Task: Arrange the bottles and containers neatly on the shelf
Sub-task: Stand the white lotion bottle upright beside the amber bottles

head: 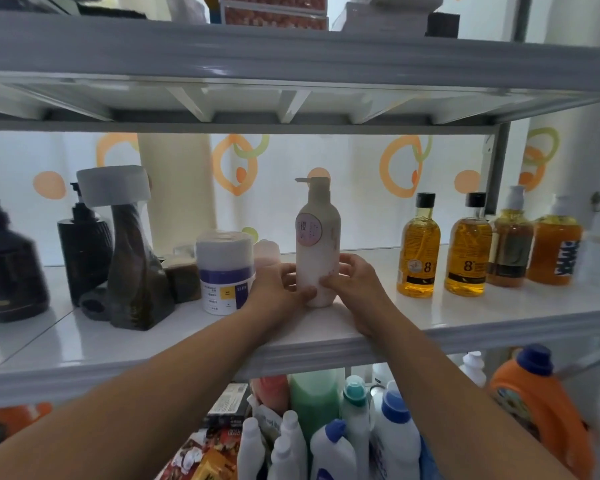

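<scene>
White pump bottle [317, 251] stands upright on the middle shelf [447, 317], close to the front edge and about halfway along it. It has a round pink label near the top and a pump that points left. Both hands hold it low down. The left hand [280, 289] wraps around its left side, with the thumb across the front near the bottom. The right hand [355, 282] wraps around its right side, with fingertips [326, 281] pressed on the front.

Just left of the bottle, behind the left hand, stands a white tub [225, 271] with a purple band. A small pink thing [267, 252] peeks out between the tub and the bottle; I cannot tell what it is. Farther left is a tall dark twisted bottle [134, 268] with a white cap, then a black pump bottle [84, 247], and a round dark bottle [9, 268] near the left end.

To the right, well apart from the white bottle, two yellow bottles [420, 251] with black caps stand side by side. Two more amber bottles [511, 247] stand past them at the right end.

Under the shelf, white bottles with blue caps [395, 431] and an orange jug [534, 407] are packed together.
</scene>
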